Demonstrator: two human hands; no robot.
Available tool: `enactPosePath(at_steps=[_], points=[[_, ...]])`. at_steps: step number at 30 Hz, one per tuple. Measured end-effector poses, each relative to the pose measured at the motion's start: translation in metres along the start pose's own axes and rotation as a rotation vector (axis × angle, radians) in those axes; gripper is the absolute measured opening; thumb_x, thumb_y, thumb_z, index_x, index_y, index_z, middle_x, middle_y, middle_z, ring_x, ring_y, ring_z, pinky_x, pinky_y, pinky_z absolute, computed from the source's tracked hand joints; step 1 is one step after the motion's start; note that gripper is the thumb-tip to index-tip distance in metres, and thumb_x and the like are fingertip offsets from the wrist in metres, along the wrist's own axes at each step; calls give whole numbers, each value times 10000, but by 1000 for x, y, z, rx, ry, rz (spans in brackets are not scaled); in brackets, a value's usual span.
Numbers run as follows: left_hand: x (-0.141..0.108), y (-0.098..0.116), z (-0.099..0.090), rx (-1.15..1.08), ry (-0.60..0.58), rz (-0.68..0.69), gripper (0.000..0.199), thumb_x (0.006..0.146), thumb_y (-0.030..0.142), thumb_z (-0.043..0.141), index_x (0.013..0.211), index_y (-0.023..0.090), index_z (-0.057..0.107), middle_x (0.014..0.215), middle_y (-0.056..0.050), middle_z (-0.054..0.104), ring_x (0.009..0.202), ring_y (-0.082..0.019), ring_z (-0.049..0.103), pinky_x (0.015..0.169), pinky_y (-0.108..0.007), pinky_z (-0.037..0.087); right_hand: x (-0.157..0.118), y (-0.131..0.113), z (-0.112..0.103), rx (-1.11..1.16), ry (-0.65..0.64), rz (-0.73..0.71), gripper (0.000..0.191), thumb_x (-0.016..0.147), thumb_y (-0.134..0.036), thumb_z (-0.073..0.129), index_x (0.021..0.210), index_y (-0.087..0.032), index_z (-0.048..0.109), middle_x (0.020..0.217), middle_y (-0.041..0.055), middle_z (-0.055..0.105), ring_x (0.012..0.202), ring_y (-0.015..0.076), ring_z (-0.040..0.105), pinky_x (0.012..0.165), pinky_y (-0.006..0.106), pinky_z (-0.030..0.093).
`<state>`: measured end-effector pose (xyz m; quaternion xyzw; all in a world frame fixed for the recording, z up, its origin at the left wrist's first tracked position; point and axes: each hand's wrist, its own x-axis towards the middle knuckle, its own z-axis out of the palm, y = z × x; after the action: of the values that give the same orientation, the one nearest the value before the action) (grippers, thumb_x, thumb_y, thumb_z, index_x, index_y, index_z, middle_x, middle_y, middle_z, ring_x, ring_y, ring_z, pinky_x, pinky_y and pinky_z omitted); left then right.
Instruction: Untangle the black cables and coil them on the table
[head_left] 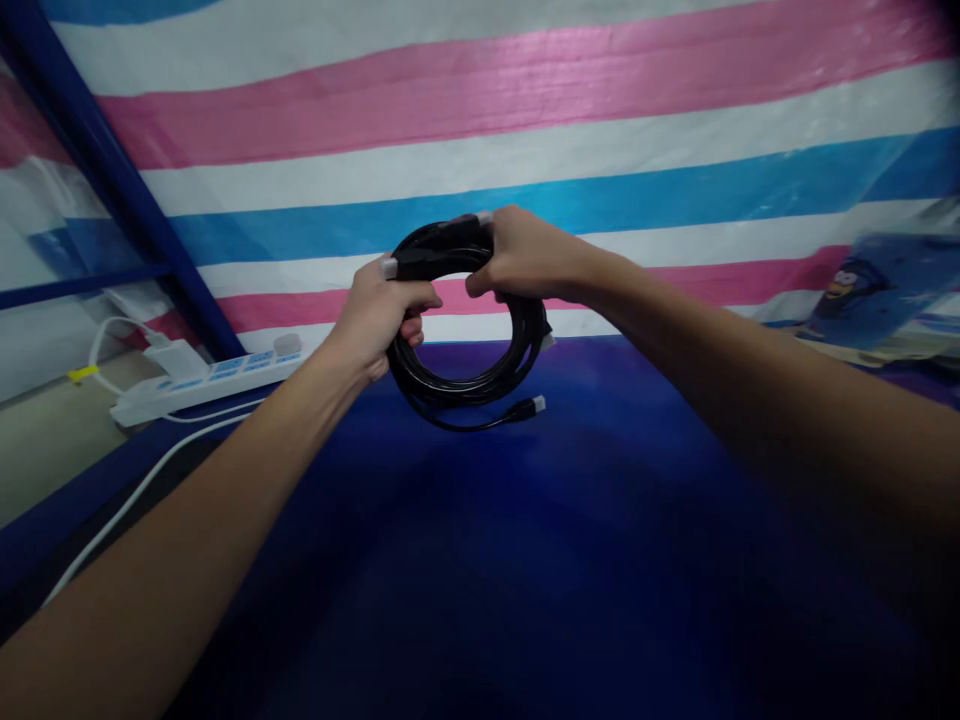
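A coiled black cable (465, 390) hangs in a loop above the dark blue surface, held up by both hands. My left hand (386, 310) is closed round the upper left of the coil. On the upper right, my right hand (517, 255) grips the coil between thumb and fingers. Light-coloured tips show beside both hands at the top of the coil. One cable end with a black plug and a pale metal tip (526, 408) dangles below the loop. Another light tip pokes out at the coil's right side.
A white power strip (225, 375) with a white plug and cord lies at the left, by a blue metal frame (135, 190). Striped pink, white and blue sheeting (480, 90) hangs behind. At the right is a blue item with a cartoon figure (874, 290).
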<state>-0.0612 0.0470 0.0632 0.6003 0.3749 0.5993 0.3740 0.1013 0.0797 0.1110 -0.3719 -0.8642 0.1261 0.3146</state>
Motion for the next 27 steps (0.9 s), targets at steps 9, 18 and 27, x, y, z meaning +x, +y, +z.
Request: enactPosePath(at_steps=[9,18,27], points=[[9,-2,-7,-300,286,-139,221,554,37,540,511,173,370,443,66,312,366,-23,251,332,-160,292,-78,-22,22,237,398,233,278,789,-391,560,984,-192,554,939,70,563,1024,253,516,769,327,444],[-14,1,15,-533,435,-161,207,601,24,481,563,178,350,438,83,284,358,-21,267,355,-147,301,-107,-36,88,1306,158,558,479,706,-522,643,1075,-249,508,1134,73,548,972,202,554,719,316,485],[-46,-4,9,-576,283,-83,243,550,38,553,566,178,355,431,88,301,331,-28,264,358,-178,274,-57,-3,93,1083,691,375,246,547,-171,653,705,-179,464,671,-31,401,618,94,352,567,256,284]])
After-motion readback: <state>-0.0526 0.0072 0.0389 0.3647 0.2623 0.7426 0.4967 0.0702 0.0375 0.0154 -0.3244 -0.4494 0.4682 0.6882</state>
